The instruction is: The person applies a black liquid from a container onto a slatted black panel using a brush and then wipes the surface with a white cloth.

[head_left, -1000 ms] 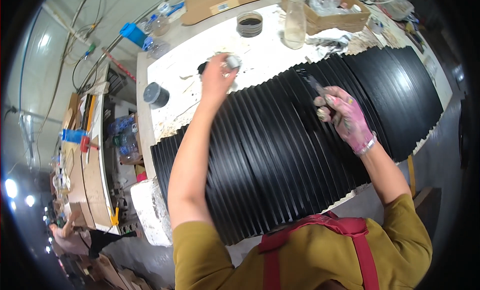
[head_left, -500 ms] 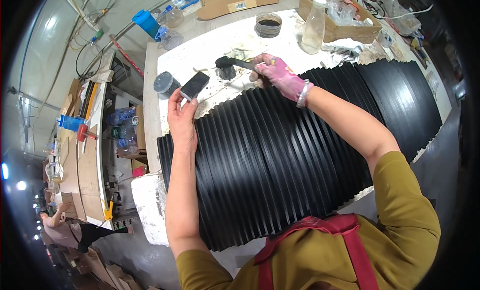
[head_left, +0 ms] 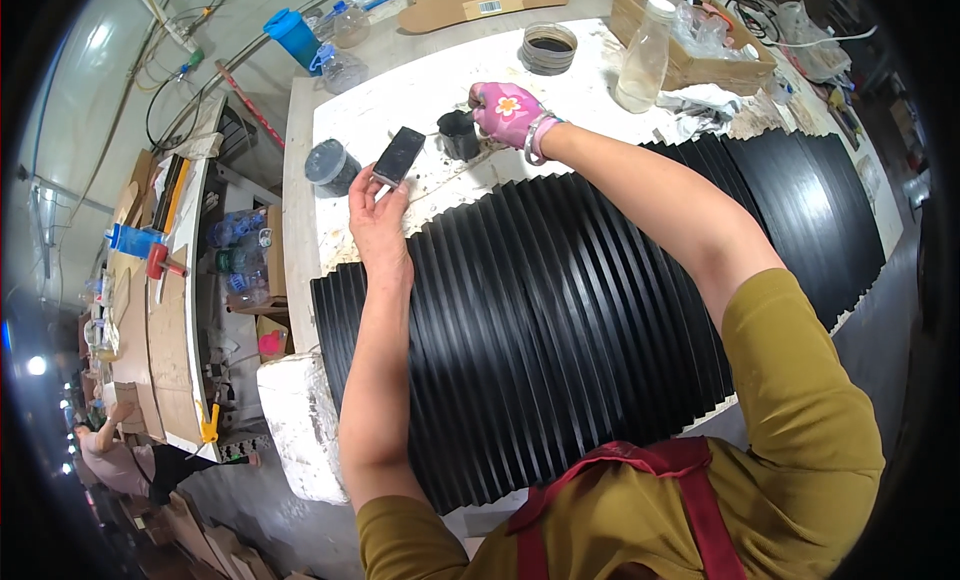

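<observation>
Dark block is up in the person's left hand, tilted over the left part of the white table, the thumb and fingers gripping its lower end. Just to its right stands a small dark cup, and the pink-gloved right hand is at its far right rim, fingers curled; from where I stand I cannot tell whether they close on anything. I'd judge the step in hand to be work at the cup, with the block held ready beside it. Any move from here would call for a steady block and a light touch, so the cup doesn't tip.

Black ridged strips lie side by side along the table's near edge, under both forearms. A grey-topped tub sits by the left edge; toward the far edge are a jar with something dark inside, a glass bottle and a cardboard box of clear plastic. A blue cup stands near the far left corner.

Past the left edge, a side bench carries a red tool, and another person is busy at its near end.
</observation>
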`<state>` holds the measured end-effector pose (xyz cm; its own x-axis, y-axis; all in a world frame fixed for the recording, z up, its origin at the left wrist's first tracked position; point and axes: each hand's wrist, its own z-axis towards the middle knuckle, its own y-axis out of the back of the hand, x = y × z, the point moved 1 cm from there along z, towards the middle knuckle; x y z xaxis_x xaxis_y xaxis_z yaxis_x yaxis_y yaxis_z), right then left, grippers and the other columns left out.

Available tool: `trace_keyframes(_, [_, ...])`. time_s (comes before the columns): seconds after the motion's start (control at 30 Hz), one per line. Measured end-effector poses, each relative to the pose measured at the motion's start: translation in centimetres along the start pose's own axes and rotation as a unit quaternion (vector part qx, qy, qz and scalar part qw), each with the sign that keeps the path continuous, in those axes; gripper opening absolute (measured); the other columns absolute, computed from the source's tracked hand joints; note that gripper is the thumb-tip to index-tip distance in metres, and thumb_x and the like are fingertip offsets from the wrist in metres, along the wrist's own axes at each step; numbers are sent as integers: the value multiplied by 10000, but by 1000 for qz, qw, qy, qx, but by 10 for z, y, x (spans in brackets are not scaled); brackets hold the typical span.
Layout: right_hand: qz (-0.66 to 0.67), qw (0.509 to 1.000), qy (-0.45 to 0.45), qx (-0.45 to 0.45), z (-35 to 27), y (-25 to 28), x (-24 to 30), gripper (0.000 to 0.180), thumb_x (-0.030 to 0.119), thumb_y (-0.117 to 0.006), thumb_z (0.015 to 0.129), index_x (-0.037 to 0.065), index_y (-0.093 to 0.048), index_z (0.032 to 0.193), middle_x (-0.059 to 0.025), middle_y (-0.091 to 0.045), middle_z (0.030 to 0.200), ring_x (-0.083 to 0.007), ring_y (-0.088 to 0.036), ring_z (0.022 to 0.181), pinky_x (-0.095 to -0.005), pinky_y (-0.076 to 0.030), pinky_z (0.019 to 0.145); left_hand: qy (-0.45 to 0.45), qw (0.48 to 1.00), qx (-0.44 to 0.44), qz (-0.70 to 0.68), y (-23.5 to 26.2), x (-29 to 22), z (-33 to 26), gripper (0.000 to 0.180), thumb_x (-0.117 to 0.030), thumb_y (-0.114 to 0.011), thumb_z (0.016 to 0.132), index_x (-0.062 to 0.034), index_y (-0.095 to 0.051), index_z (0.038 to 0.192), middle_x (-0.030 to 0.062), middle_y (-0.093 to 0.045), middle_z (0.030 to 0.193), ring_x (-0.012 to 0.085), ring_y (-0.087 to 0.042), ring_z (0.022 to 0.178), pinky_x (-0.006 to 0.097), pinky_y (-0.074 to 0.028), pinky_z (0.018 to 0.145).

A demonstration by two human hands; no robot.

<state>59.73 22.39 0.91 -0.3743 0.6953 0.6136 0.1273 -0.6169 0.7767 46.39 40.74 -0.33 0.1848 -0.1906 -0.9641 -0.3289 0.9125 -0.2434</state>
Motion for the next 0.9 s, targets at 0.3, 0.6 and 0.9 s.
trace_keyframes(0.3, [387,912,-82,104,-49,2,3,347,203,-558,886,25,-499,1178,-106,-642,878,-183,-638,761,-290,-501,599,-31,999,-26,28,-22,0,3,528,6,-623,823,2,-355,1277,100,-534,1066,139,-546,957,254,-427,851])
trace_keyframes(0.6, [707,695,-98,87,-100,-13,10,283,199,-554,904,81,-521,1160,-1,-587,958,-84,-532,856,-248,-433,775,152,970,44,-183,-88,30,-37,347,-100,-597,876,-72,-471,1198,26,-593,965,88,-551,843,222,-430,707])
trace_keyframes(0.9, [730,663,-160,35,-101,12,-52,261,205,-459,958,63,-507,1171,-95,-604,1050,-211,-617,953,-312,-545,739,-184,905,121,363,-77,22,32,227,-142,-657,798,-9,-654,982,55,-612,792,139,-548,694,273,-447,659])
